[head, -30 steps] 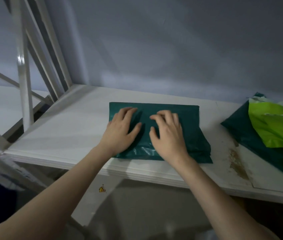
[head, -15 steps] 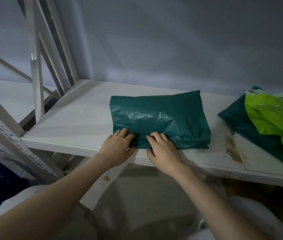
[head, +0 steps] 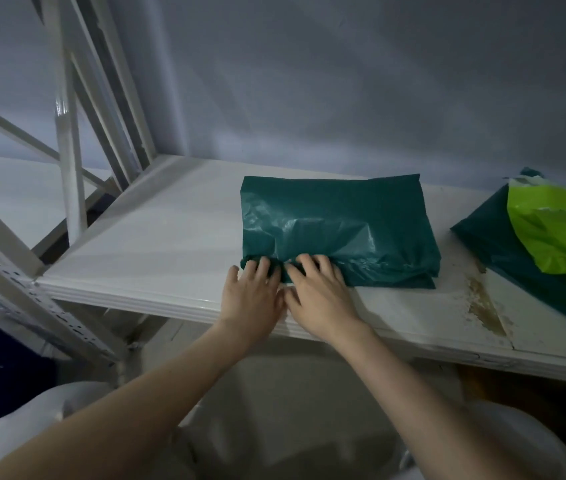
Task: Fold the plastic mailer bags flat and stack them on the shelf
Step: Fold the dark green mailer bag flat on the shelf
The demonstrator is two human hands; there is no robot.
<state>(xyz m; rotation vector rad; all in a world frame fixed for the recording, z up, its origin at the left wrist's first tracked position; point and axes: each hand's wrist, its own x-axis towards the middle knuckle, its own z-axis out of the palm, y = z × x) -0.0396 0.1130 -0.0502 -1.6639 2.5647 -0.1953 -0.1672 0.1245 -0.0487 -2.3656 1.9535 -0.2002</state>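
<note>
Fingers of the left hand (head: pixel 252 292) and right hand (head: pixel 319 294), side by side, curl over the near edge of a folded dark-green plastic mailer bag (head: pixel 338 230) on the white shelf board (head: pixel 157 237). A second ago both palms pressed its middle flat; now they have slid back to the near edge, suggesting the flattening is nearly done. Unfolded dark-green and lime-green plastic bags (head: pixel 558 233) wait at far right.

Dark green mailer bag (head: pixel 340 230) folded, puffy, flat on white shelf (head: pixel 157 237) near front edge.
</note>
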